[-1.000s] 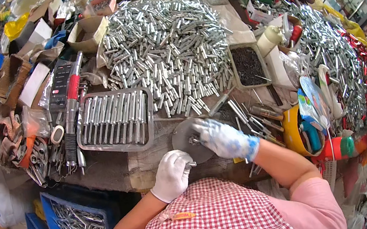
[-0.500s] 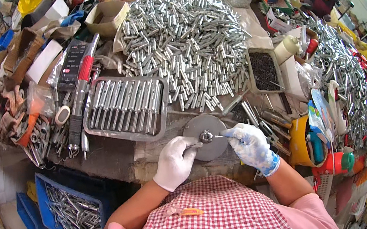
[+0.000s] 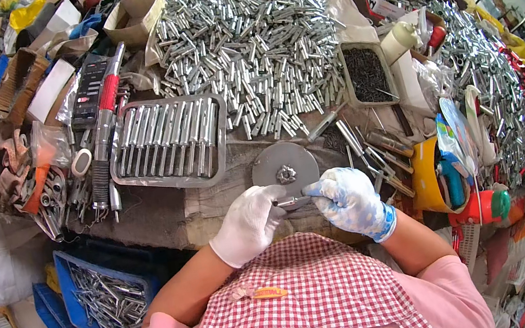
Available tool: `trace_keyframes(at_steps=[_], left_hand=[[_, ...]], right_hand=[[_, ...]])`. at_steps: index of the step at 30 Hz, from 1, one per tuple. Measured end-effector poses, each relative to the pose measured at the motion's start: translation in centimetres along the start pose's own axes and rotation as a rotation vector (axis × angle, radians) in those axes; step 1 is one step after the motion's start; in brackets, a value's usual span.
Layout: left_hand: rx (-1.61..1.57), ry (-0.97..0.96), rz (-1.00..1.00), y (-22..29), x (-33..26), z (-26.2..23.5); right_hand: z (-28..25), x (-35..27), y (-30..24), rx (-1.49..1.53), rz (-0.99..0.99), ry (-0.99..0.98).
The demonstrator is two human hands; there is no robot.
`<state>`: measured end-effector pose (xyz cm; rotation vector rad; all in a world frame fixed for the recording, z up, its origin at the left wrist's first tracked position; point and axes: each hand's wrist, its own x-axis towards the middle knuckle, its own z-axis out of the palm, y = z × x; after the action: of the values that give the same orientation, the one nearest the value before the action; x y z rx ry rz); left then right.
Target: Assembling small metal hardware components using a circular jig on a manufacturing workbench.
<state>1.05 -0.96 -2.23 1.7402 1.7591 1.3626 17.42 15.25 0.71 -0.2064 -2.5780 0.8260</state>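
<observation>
Head view: both white-gloved hands, left hand (image 3: pixel 250 224) and right hand (image 3: pixel 348 201), pinch one small silver metal tube (image 3: pixel 291 201) near round grey metal disc (image 3: pixel 285 168); huge far pile of silver tubes (image 3: pixel 249 47) remains unprocessed.

Your only open patch is the bare bench strip (image 3: pixel 166 212) left of the round metal disc (image 3: pixel 284 167), hemmed by the tube tray (image 3: pixel 167 142) behind and loose rods (image 3: pixel 373 151) to the right.
</observation>
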Motion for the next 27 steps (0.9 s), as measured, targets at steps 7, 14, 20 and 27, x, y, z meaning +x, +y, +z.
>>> trace_keyframes(at_steps=[7,14,20,27], left_hand=[[0.033,-0.109,0.039,-0.1,0.2,-0.3],[0.067,-0.17,0.026,-0.1,0.3,0.5],[0.115,-0.069,-0.043,-1.5,-0.8,1.8],[0.242,0.112,-0.034,-3.1,-0.9,1.8]], right_hand=[[-0.1,-0.9,0.1,-0.129,-0.066,-0.028],[1.3,-2.1,0.9,-0.269,-0.146,-0.025],[1.8,-2.0,1.8,-0.249,-0.047,-0.127],[-1.5,1.2,9.8,-0.505,0.099,-0.154]])
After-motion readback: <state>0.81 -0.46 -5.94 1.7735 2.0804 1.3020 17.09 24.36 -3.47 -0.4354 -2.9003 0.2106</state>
